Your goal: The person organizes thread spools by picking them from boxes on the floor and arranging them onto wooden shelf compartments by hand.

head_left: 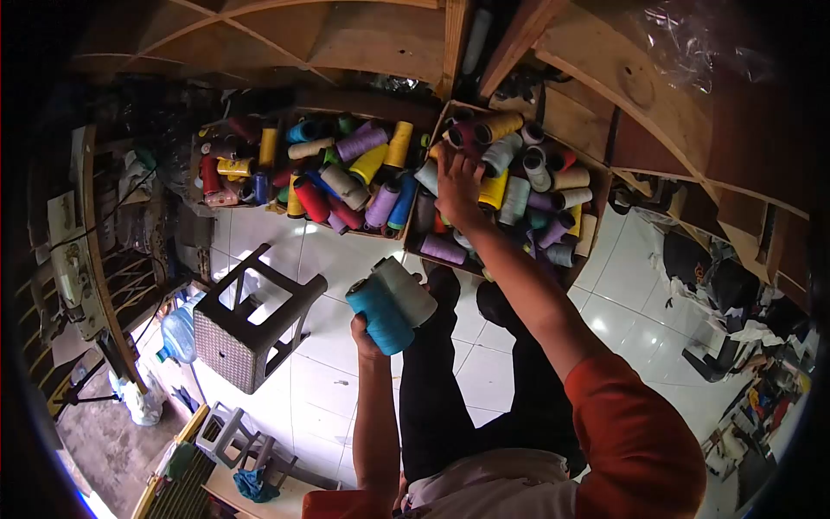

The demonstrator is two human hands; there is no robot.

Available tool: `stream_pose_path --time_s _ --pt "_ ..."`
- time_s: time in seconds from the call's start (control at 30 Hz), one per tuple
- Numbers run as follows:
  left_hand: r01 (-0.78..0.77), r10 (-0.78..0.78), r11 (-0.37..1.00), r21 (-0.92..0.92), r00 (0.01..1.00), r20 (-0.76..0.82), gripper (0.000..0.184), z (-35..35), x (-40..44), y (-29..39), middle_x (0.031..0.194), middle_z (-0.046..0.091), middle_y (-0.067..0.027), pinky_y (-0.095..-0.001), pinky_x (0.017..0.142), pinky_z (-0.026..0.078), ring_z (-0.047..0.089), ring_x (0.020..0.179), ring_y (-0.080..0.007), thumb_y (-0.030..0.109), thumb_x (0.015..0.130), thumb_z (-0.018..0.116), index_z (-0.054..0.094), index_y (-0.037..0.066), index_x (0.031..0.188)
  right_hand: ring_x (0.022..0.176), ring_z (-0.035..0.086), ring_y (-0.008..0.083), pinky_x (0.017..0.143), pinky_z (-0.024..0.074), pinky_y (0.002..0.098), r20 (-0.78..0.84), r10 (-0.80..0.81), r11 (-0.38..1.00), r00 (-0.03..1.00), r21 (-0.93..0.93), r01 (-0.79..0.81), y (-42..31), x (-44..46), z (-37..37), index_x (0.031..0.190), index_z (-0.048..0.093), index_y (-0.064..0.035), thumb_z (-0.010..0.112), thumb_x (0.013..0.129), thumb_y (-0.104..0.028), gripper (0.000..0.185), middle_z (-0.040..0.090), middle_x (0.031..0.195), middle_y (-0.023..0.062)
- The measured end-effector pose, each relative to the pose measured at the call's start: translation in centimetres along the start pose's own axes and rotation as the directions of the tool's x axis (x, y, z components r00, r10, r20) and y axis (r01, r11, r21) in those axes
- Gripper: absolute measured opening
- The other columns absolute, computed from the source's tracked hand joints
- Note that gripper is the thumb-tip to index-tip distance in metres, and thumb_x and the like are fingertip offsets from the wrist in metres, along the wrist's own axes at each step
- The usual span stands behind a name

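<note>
My left hand (365, 337) is closed around two large thread spools, held side by side above the floor. One is a teal thread spool (380, 316), the other a pale grey thread spool (405, 292). My right hand (459, 183) reaches into the right-hand cardboard box (596, 227), fingers spread over the spools heaped there. A light grey spool (427, 176) and a yellow spool (493, 189) lie right beside it. Whether its fingertips press on a spool is hard to see.
Left of that box, another heap holds many-coloured spools, among them a red spool (311, 200). A dark plastic stool (238, 342) stands on the white tiles, near a blue water bottle (180, 333). Wooden shelving (631, 86) overhangs the boxes. Clutter lines the right wall.
</note>
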State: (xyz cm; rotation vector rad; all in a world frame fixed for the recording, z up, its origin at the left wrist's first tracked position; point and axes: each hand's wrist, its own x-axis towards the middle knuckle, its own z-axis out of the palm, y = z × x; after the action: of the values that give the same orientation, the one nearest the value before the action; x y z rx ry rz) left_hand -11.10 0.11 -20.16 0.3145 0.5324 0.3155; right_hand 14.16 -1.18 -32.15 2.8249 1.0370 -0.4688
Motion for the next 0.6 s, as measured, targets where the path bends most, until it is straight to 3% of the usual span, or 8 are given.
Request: stream_pose_path --time_s 0.1,0.17,0.27,0.3,0.37,0.43,0.5,0.6 --pt "-0.023 0.022 0.999 -0.031 0.999 -0.027 0.098 -1.4 0.3 0.7 0.136 0.04 -0.0225 -0.0526 0.107 0.028 0.038 0.127 -0.0401 0.059 0.069 0.066 0.029 0.002 0.139 0.107 0.044 0.0303 0.089 0.0335 0.0481 0.003 -0.033 0.998 0.999 -0.048 0.033 0.0 0.2 -0.8 0.144 0.02 -0.0148 0.083 0.051 -0.042 0.115 0.045 0.115 0.0158" --pt "-0.044 0.043 0.999 0.02 0.998 0.047 0.095 0.9 1.6 1.8 0.134 0.043 -0.019 -0.0501 0.106 0.031 0.043 0.124 -0.0349 0.057 0.07 0.067 0.031 0.002 0.138 0.112 0.043 0.0315 0.091 0.0321 0.0492 0.028 0.01 0.99 1.0 0.138 -0.014 -0.1 -0.3 -1.4 0.143 0.021 -0.0152 0.083 0.05 -0.043 0.115 0.046 0.117 0.016" --pt "-0.153 0.157 0.987 0.041 0.982 -0.102 0.091 -0.5 2.1 2.5 0.13 0.047 -0.0181 -0.0464 0.103 0.036 0.048 0.12 -0.0333 0.056 0.07 0.067 0.034 0.002 0.136 0.106 0.052 0.0331 0.087 0.0409 0.0462 0.135 0.012 0.883 0.991 0.464 -0.073 1.0 -4.2 -9.4 0.136 0.031 -0.013 0.081 0.053 -0.034 0.099 0.052 0.111 0.0166" --pt "-0.146 0.151 0.985 0.092 0.987 -0.053 0.091 1.7 2.6 3.4 0.132 0.046 -0.0174 -0.0482 0.103 0.035 0.046 0.121 -0.0338 0.057 0.071 0.066 0.034 0.004 0.137 0.103 0.055 0.0336 0.086 0.0428 0.0452 0.177 -0.026 0.801 0.984 0.592 -0.086 2.0 -5.4 -12.1 0.134 0.033 -0.0121 0.08 0.053 -0.031 0.095 0.053 0.108 0.017" --pt "-0.148 0.151 0.979 0.139 0.989 -0.012 0.088 4.2 2.7 4.5 0.133 0.045 -0.0159 -0.0493 0.103 0.035 0.046 0.121 -0.033 0.059 0.073 0.064 0.034 0.006 0.137 0.095 0.058 0.0343 0.081 0.0469 0.0417 -0.058 -0.075 0.328 0.996 0.941 0.08 3.6 -9.1 -15.9 0.125 0.04 -0.0096 0.078 0.053 -0.023 0.083 0.057 0.1 0.0182" --pt "-0.137 0.14 0.983 0.122 0.99 -0.02 0.087 5.4 2.7 4.5 0.131 0.047 -0.0157 -0.0474 0.102 0.038 0.048 0.119 -0.0312 0.057 0.073 0.064 0.035 0.005 0.137 0.096 0.057 0.0353 0.084 0.0466 0.0396 -0.008 -0.266 0.045 0.964 0.999 0.02 4.2 -12.7 -23.7 0.128 0.037 -0.0061 0.079 0.052 -0.02 0.088 0.057 0.103 0.0193" --pt "-0.098 0.1 0.99 0.097 0.995 -0.014 0.087 8.4 2.8 4.6 0.126 0.051 -0.0167 -0.0449 0.099 0.042 0.052 0.115 -0.0301 0.054 0.072 0.066 0.035 0.003 0.136 0.101 0.054 0.0397 0.088 0.0443 0.0433 -0.187 -0.398 0.174 0.898 0.946 0.275 4.0 -15.2 -30.0 0.135 0.028 -0.0017 0.079 0.053 -0.021 0.099 0.052 0.113 0.0219" --pt "-0.073 0.077 0.997 -0.032 0.985 0.152 0.075 15.1 2.5 3.7 0.129 0.05 -0.0152 -0.0421 0.097 0.044 0.054 0.114 -0.0292 0.048 0.08 0.059 0.036 0.004 0.136 0.115 0.041 0.0428 0.095 0.0357 0.0492 -0.125 -0.312 0.578 0.942 0.762 0.293 2.9 -19.6 -34.2 0.142 0.017 0.0003 0.078 0.053 -0.028 0.111 0.036 0.13 0.0269"
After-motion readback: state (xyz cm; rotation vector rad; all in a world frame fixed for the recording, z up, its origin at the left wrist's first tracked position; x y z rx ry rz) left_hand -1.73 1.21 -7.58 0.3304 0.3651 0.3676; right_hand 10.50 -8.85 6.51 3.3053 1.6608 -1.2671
